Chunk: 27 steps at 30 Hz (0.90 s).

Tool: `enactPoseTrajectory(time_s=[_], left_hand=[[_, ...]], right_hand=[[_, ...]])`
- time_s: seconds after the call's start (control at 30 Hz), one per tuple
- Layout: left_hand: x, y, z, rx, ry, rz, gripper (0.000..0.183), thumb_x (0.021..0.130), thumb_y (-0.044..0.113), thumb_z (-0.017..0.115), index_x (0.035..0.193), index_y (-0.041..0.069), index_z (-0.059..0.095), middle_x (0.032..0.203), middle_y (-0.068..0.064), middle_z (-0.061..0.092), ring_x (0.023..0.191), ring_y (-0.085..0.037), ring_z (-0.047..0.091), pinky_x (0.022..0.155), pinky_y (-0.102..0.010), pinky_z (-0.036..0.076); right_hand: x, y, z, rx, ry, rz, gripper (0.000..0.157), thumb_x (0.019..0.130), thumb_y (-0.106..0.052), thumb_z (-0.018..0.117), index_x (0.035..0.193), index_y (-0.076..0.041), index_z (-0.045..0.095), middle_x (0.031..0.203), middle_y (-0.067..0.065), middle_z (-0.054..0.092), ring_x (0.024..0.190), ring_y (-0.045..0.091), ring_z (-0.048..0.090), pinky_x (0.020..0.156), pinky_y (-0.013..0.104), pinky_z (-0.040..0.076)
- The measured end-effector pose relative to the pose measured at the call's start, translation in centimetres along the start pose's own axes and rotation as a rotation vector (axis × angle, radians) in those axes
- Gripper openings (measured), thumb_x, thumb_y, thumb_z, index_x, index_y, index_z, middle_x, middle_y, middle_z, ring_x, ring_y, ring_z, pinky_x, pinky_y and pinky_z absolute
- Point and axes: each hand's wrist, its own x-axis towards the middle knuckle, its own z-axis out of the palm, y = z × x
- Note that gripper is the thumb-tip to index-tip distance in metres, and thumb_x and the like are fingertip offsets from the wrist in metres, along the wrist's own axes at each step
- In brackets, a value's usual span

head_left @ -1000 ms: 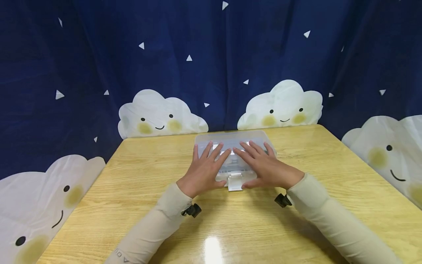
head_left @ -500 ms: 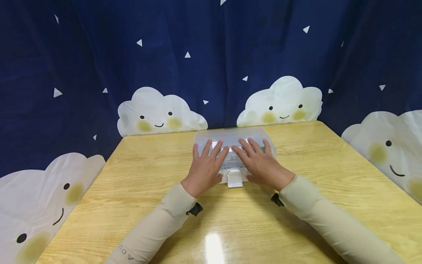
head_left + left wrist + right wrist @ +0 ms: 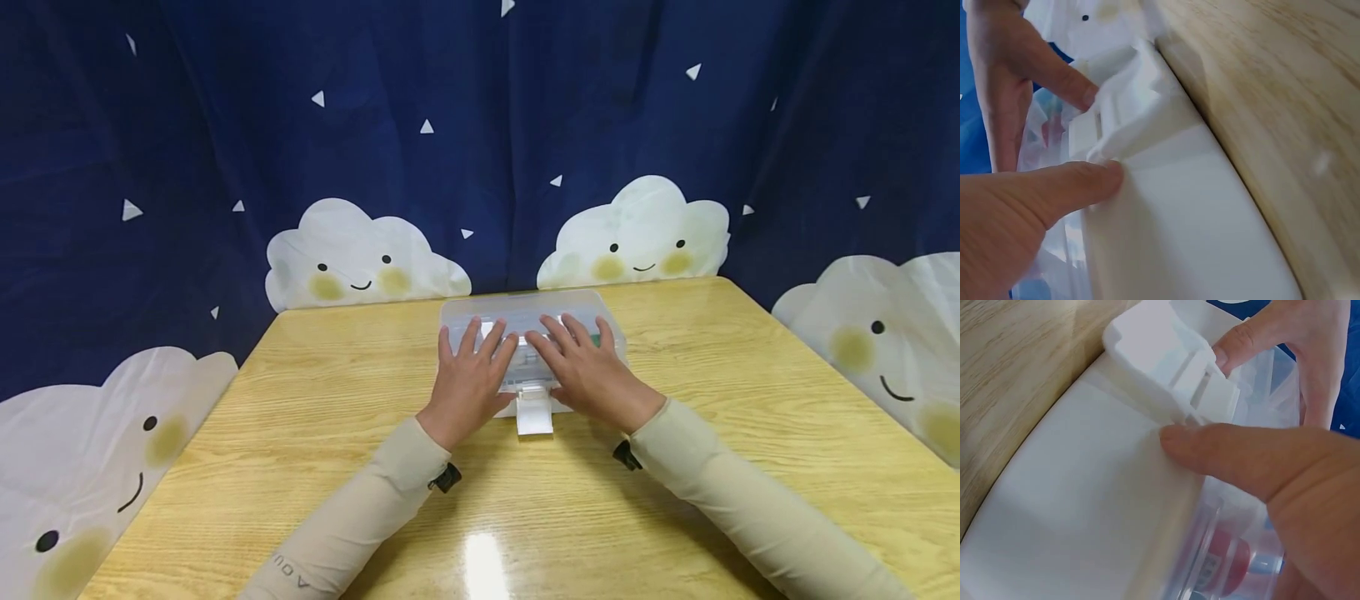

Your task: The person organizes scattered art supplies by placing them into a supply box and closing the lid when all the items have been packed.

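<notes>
A plastic storage box (image 3: 522, 303) with a see-through lid and a whitish front wall (image 3: 1179, 212) sits near the table's far edge. Its white front latch (image 3: 535, 415) sticks outward, unfastened. My left hand (image 3: 467, 383) lies over the lid's left part, fingers spread, with the thumb against the front wall beside the latch. Mirroring it, my right hand (image 3: 600, 375) has spread fingers on the lid's right part, its thumb (image 3: 1191, 445) at the front wall by the latch. Through the clear plastic a red item (image 3: 1229, 562) shows in the right wrist view.
The light wooden table (image 3: 337, 367) extends around the box on both sides and in front. Behind it hangs a dark blue curtain (image 3: 375, 150) with printed smiling clouds (image 3: 360, 246). A small black strap piece (image 3: 445, 477) hangs under the left wrist.
Both hands have settled closer over the lid, the right one moving left, and the thumbs have come in beside the latch. The latch flap now juts out slightly farther toward me.
</notes>
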Motion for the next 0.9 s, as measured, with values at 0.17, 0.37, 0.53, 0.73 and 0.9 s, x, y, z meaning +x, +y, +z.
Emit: enactPoseTrajectory(time_s=[0.17,0.37,0.53,0.73,0.9], left_hand=[[0.0,0.1,0.1,0.012,0.014,0.0,0.087,0.061,0.062,0.07,0.13,0.015,0.042,0.136,-0.008,0.042,0.123,-0.036,0.037,0.088,-0.066,0.031],[-0.1,0.0,0.2,0.034,0.023,0.002,0.088,0.062,0.065,0.067,0.13,0.015,0.043,0.136,-0.008,0.043,0.123,-0.035,0.038,0.088,-0.065,0.032],[0.0,0.1,0.2,0.033,0.016,-0.003,0.088,0.061,0.066,0.066,0.13,0.016,0.043,0.136,-0.007,0.043,0.123,-0.035,0.037,0.088,-0.065,0.032],[0.0,0.2,0.1,0.025,-0.006,-0.007,0.086,0.063,0.065,0.066,0.13,0.016,0.043,0.137,-0.007,0.042,0.124,-0.035,0.037,0.089,-0.064,0.031],[0.0,0.2,0.1,0.034,-0.001,-0.008,0.087,0.063,0.066,0.065,0.13,0.016,0.043,0.137,-0.007,0.042,0.124,-0.034,0.037,0.089,-0.064,0.032]], right_hand=[[-0.1,0.2,-0.3,0.023,-0.021,-0.013,0.091,0.066,-0.045,0.076,0.138,-0.017,0.029,0.141,0.014,0.031,0.125,0.037,0.032,0.089,0.068,0.026],[-0.2,0.4,-0.8,0.062,-0.061,-0.037,0.104,0.057,-0.047,0.08,0.14,-0.016,0.026,0.142,0.015,0.029,0.125,0.037,0.03,0.09,0.069,0.024],[-0.2,0.8,-1.5,0.161,-0.132,-0.051,0.117,0.051,-0.059,0.078,0.143,-0.015,0.02,0.145,0.015,0.022,0.129,0.038,0.024,0.092,0.069,0.017],[-0.4,1.4,-2.3,0.326,-0.215,-0.046,0.11,0.059,-0.069,0.066,0.144,-0.019,0.017,0.149,0.013,0.013,0.133,0.038,0.014,0.096,0.067,0.007],[-0.4,1.6,-2.4,0.375,-0.21,-0.048,0.105,0.062,-0.072,0.06,0.144,-0.022,0.019,0.149,0.011,0.014,0.134,0.036,0.012,0.097,0.066,0.006]])
